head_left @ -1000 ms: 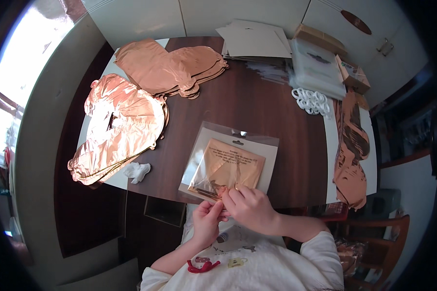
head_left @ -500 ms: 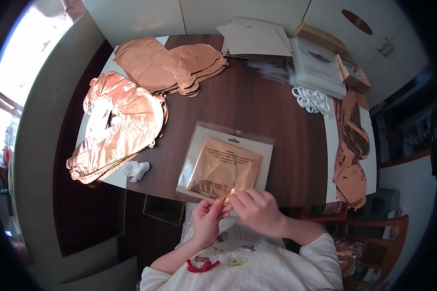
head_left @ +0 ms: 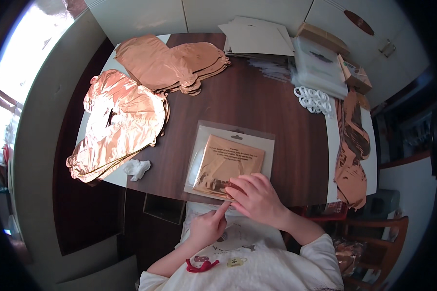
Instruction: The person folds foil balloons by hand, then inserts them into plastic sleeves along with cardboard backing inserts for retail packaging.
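A clear plastic bag point(head_left: 194, 154) lies on the table's near edge, with a white hanging card and a folded rose-gold foil balloon point(head_left: 235, 162) inside. Over the bag's lower right corner, my right hand point(head_left: 257, 200) has its fingers bent across the front and its thumb at the bottom edge, gripping the bag. The index finger of my left hand point(head_left: 210, 225) is stretched up to the same bottom edge, close to the right thumb. The other left fingers are curled, and nothing shows in them.
Stacked flat foil balloons, heart-like point(head_left: 172, 65) and ring-shaped point(head_left: 116, 128), cover the table's left. A crumpled white tissue point(head_left: 137, 169) lies near them. White cards point(head_left: 257, 36), clear bags point(head_left: 318, 63), white rings point(head_left: 314, 100) and more foil balloons point(head_left: 350, 165) lie at the back and right.
The gathered foil at the bag's bottom edge no longer sticks out. My left hand has gone from a pinch to a stretched index finger; my right hand now lies over the bag's corner.
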